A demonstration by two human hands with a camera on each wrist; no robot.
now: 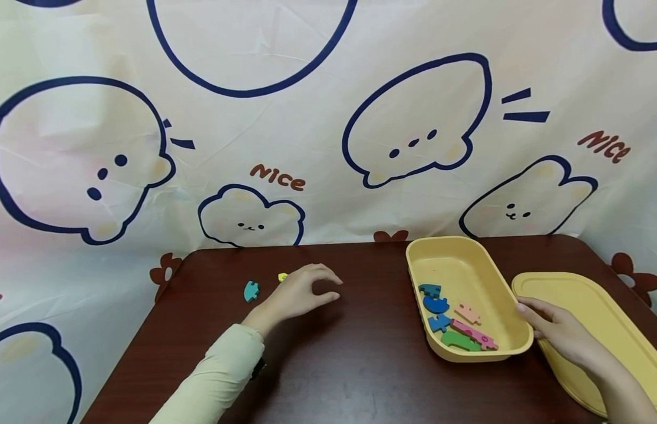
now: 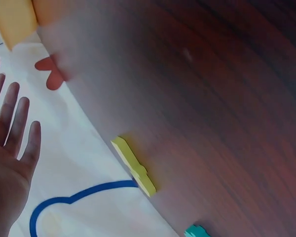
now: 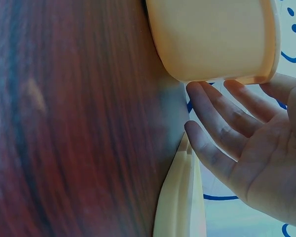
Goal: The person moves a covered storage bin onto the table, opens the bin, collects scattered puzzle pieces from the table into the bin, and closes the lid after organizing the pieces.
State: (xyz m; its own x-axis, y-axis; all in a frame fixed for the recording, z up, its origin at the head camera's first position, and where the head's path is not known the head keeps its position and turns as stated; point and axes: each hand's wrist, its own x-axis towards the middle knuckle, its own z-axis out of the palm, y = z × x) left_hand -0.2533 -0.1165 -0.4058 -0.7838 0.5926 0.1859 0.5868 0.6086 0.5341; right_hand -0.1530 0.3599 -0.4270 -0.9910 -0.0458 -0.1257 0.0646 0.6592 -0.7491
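Note:
My left hand (image 1: 301, 290) hovers over the table with fingers loosely bent and nothing in them. Beside its wrist lies a teal puzzle piece (image 1: 251, 291). A yellow puzzle piece (image 1: 283, 277), partly covered by the hand in the head view, stands out fully as a yellow strip (image 2: 134, 167) in the left wrist view. At the right, my right hand (image 1: 564, 333) holds the near right side of a yellow plastic box (image 1: 455, 259), thumb at the rim and fingers against the outer wall. Inside are blue puzzle pieces (image 1: 436, 304), a green one (image 1: 461, 341) and pink ones (image 1: 474, 334).
A yellow lid (image 1: 620, 330) lies right of the box, partly under my right forearm. The dark brown table (image 1: 355, 377) ends at the back against a cloth printed with cartoon bears (image 1: 254, 135).

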